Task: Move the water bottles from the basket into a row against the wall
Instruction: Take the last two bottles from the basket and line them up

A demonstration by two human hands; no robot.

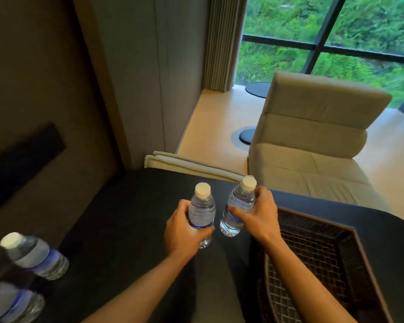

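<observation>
My left hand (184,227) grips a clear water bottle (202,210) with a white cap and blue label, held upright over the dark table. My right hand (259,215) grips a second water bottle (237,206), tilted slightly, just left of the dark woven basket (317,257). No bottles show in the visible part of the basket. Two more bottles stand by the wall at the lower left: one (35,256) and another (12,304) cut off by the frame edge, both blurred.
The dark table (126,217) runs along the brown wall (33,89) on the left. A beige lounge chair (313,141) sits beyond the table's far edge, with a window behind it. A dark panel (21,159) hangs on the wall.
</observation>
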